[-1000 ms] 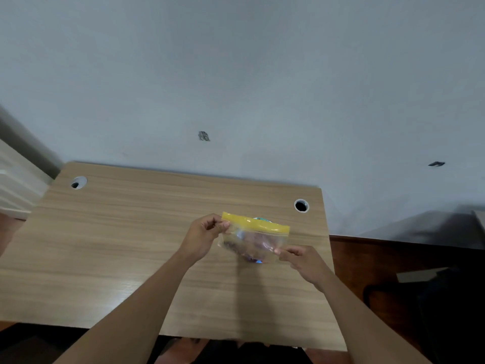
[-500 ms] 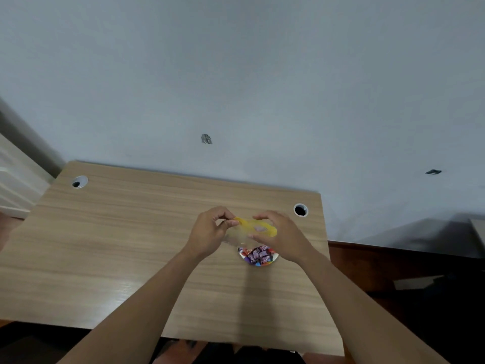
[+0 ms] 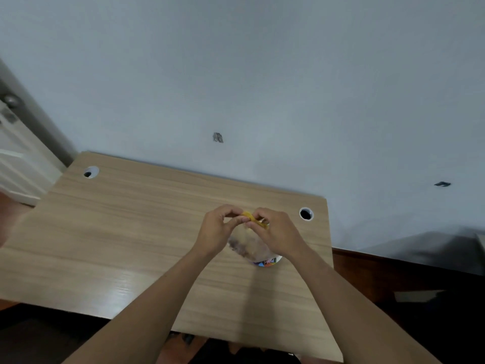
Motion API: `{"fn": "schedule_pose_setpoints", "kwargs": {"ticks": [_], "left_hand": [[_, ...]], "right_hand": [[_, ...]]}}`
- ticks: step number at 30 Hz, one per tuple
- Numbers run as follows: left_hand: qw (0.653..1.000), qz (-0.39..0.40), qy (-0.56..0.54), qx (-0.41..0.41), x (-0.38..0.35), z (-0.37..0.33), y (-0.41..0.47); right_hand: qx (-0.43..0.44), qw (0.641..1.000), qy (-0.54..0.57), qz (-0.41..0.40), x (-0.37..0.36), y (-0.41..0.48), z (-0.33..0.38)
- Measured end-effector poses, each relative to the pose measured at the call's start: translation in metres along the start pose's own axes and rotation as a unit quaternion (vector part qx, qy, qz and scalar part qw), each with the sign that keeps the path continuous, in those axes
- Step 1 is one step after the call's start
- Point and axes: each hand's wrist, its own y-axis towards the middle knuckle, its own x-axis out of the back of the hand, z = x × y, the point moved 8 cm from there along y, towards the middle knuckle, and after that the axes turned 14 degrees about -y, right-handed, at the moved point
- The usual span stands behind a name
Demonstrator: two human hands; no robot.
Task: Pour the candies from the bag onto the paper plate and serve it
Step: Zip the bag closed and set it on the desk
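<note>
A clear plastic bag (image 3: 245, 245) with a yellow zip strip hangs between my two hands above the wooden table (image 3: 131, 232). My left hand (image 3: 216, 229) pinches the strip's left end and my right hand (image 3: 279, 233) pinches it right beside, fingertips almost touching. The bag looks blurred, with dark candies inside. Below it, a small paper plate (image 3: 270, 261) with colourful wrapped candies peeks out by my right wrist, mostly hidden by the bag and hand.
Two round cable holes sit in the table, one at the back right (image 3: 306, 214) and one at the back left (image 3: 91, 172). The blue-grey wall rises right behind the table. A white door (image 3: 15, 158) stands at the left. Dark floor lies to the right.
My right hand went from the bag's lower right corner up to the yellow strip, next to my left hand. The bag now hangs crumpled over the plate.
</note>
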Motion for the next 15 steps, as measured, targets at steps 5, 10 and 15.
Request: {"fn": "schedule_pose_setpoints", "kwargs": {"ticks": [5, 10, 15], "left_hand": [[1.000, -0.017, 0.018, 0.000, 0.002, -0.004, -0.003], [0.996, -0.048, 0.068, -0.018, 0.007, -0.012, -0.006], [0.999, -0.030, 0.037, -0.007, 0.008, -0.014, -0.004]], "right_hand": [[0.004, 1.000, -0.004, 0.002, 0.001, 0.000, 0.006], [-0.021, 1.000, 0.000, 0.000, -0.002, 0.000, 0.009], [-0.018, 1.000, 0.010, -0.006, 0.004, 0.001, 0.014]]}}
